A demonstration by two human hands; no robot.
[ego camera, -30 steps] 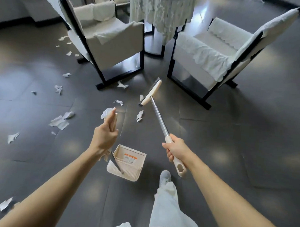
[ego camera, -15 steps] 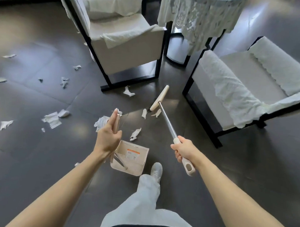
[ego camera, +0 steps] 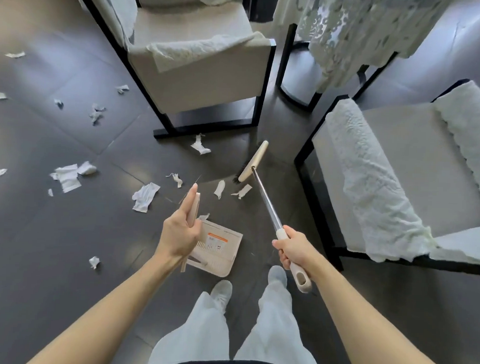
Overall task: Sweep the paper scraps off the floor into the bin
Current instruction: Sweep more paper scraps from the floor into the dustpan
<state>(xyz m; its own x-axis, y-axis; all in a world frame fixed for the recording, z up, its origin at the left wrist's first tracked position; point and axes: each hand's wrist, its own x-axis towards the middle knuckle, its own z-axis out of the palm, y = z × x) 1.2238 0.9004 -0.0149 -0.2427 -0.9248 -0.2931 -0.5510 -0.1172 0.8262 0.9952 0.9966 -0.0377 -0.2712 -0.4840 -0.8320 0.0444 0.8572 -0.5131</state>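
Paper scraps lie scattered over the dark tiled floor, mostly ahead of you and to your left. Two small pieces sit just beside the broom head, and another lies near the foot of the left armchair.

Your left hand holds the upright beige handle of the dustpan, fingers stretched long up the handle and closed against it. The dustpan rests on the floor just ahead of your feet, with one scrap at its far edge.

Your right hand is curled firmly round the pale grip of the broom. Its metal shaft slants forward and left to the broom head, which is down low between the left armchair and the right armchair. Whether the bristles touch the floor cannot be told.

A table draped in lace cloth stands beyond the two chairs.
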